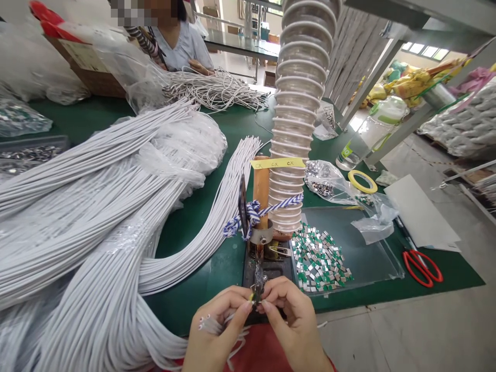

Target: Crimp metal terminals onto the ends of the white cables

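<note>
My left hand (222, 323) is closed around several white cables (209, 324), their cut ends poking out past the palm. Its thumb and forefinger pinch near a tiny yellowish wire end (251, 297). Facing it, my right hand (290, 318) pinches a small piece that my fingertips mostly hide; I cannot make out its kind. Both sets of fingertips nearly meet just below the tip of a soldering iron (259, 268). The iron stands upright, its wooden handle (261, 191) clamped and tied with blue-and-white cord (251, 214). Right of it lies a pile of small metal-and-green connectors (320, 258).
A ribbed clear hose (298, 103) hangs over the bench. Large bundles of white cable (96, 222) cover the left side. Rightward are yellow tape (362, 182), red-handled scissors (422, 268), white card (422, 212) and a bottle (360, 137). Another person (180, 46) sits opposite.
</note>
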`<state>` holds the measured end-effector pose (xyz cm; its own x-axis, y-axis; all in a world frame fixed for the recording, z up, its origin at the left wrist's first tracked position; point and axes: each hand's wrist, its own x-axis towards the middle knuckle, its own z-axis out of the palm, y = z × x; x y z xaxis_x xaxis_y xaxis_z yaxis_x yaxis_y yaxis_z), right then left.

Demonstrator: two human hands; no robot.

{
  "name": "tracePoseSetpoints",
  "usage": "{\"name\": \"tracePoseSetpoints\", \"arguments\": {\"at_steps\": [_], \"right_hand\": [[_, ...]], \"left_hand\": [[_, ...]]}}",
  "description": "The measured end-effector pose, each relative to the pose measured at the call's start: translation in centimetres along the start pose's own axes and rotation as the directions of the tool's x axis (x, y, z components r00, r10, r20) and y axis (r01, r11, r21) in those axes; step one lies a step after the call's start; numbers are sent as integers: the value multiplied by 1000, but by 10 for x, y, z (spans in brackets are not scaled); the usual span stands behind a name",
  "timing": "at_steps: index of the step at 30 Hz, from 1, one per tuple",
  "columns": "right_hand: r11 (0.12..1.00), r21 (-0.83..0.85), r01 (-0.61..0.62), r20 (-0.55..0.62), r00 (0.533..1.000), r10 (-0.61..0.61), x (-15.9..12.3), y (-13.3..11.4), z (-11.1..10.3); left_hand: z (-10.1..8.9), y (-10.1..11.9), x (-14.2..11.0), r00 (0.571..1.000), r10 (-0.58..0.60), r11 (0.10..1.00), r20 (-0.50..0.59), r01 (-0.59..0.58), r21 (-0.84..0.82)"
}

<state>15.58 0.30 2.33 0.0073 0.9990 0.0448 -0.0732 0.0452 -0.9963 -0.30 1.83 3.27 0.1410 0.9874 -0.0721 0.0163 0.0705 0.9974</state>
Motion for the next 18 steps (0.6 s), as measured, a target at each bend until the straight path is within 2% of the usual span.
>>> {"name": "tracePoseSetpoints", "arguments": {"at_steps": [5, 10, 15, 18], "right_hand": [[994, -107, 16, 24, 1000, -14, -7, 0, -4], [957, -282, 66, 112, 993, -35, -13, -7, -10], [969, -234, 73, 88, 995, -54, -14, -4, -9], [980, -187, 71, 28, 997, -67, -13, 1, -5]], "left_hand": [[-4, -5, -6, 1000, 2, 998, 9, -2, 63], [-5, -10, -16, 997, -29, 997, 68, 24, 77], [1, -11, -16, 998, -58, 998, 11, 58, 23], [2, -12, -13, 999, -32, 999, 30, 31, 33]]}}
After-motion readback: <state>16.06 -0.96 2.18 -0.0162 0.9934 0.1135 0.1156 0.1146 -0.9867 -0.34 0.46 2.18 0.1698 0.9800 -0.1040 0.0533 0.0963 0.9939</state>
